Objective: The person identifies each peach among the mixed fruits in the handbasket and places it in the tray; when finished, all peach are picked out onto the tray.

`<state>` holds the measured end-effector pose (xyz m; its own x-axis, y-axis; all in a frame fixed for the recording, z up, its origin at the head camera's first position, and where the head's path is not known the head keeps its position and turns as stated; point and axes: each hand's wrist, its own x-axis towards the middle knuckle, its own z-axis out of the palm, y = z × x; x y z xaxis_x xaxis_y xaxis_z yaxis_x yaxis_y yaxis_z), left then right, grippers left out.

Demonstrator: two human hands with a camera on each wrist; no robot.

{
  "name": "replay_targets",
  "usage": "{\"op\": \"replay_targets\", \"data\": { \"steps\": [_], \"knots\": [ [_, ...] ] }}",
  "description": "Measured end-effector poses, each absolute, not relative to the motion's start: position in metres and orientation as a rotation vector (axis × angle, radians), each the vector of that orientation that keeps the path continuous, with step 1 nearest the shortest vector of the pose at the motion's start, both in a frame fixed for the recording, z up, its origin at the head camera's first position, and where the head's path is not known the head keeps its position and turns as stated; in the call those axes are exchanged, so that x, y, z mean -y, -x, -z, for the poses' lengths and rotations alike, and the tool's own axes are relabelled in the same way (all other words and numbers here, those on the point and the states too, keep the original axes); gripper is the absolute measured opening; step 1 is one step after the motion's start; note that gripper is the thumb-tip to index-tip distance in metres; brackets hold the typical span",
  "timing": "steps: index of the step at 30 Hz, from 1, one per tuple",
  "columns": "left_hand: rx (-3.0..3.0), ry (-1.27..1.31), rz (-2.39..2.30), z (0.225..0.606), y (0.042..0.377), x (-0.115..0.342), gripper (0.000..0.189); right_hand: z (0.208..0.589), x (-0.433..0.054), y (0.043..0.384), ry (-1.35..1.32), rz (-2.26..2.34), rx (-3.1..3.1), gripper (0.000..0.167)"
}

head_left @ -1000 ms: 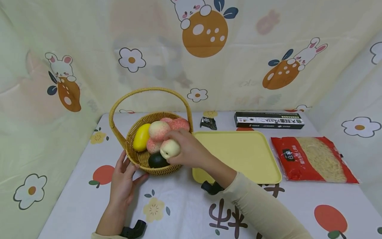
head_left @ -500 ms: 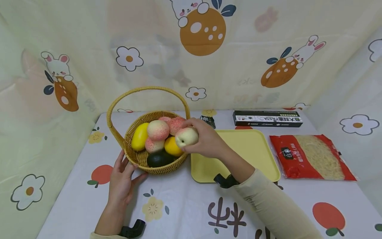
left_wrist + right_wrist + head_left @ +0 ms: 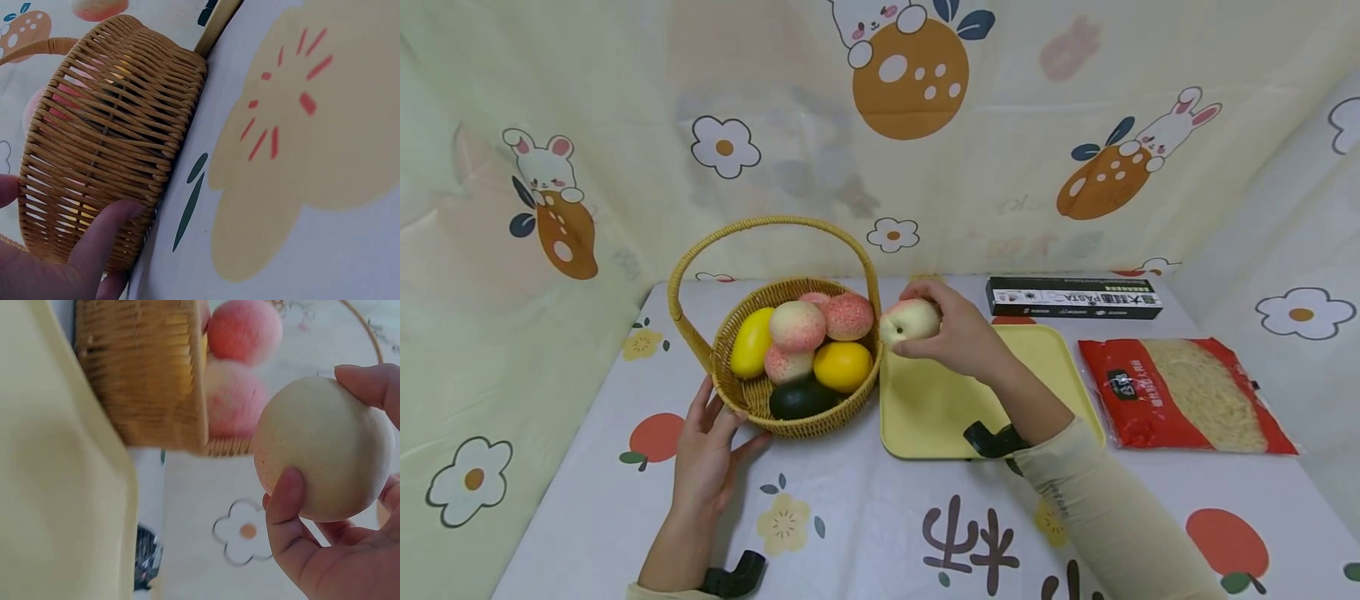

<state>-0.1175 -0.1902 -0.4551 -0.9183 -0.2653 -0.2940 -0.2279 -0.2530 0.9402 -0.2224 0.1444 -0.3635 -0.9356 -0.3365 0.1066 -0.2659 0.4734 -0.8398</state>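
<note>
Peach (image 3: 910,323) was up in the head view, gripped between the thumb and fingers of the right hand (image 3: 961,335), just right of the basket (image 3: 801,429), at the tray's (image 3: 917,417) far-left corner! The left hand (image 3: 703,467), fingers extended, rested against the basket. Left wrist view: its thumb (image 3: 103,240) lay along the weave. Right wrist view: fingertips held the peach, pink peaches (image 3: 234,400) just beyond.
</note>
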Motion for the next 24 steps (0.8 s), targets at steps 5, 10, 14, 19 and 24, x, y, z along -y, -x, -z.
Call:
{"op": "replay_targets", "data": {
  "steps": [5,10,14,19,24],
  "knots": [
    [1.901,-0.633,2.391,0.454,0.118,0.190,0.079,0.375,-0.159,0.237,0.416,1.502,-2.648,0.068],
    [1.901,-0.643,2.389,0.453,0.117,0.191,0.080,0.389,-0.167,0.249,0.327,1.521,-2.617,0.067],
    [1.900,-0.640,2.386,0.453,0.117,0.191,0.080,0.396,-0.169,0.256,0.297,1.512,-2.611,0.066],
    [1.900,-0.637,2.395,0.453,0.117,0.192,0.081,0.404,-0.168,0.262,0.268,1.467,-2.616,0.066],
    [1.900,-0.639,2.397,0.453,0.118,0.191,0.081,0.416,-0.165,0.268,0.252,1.448,-2.599,0.065]
  ]
}}
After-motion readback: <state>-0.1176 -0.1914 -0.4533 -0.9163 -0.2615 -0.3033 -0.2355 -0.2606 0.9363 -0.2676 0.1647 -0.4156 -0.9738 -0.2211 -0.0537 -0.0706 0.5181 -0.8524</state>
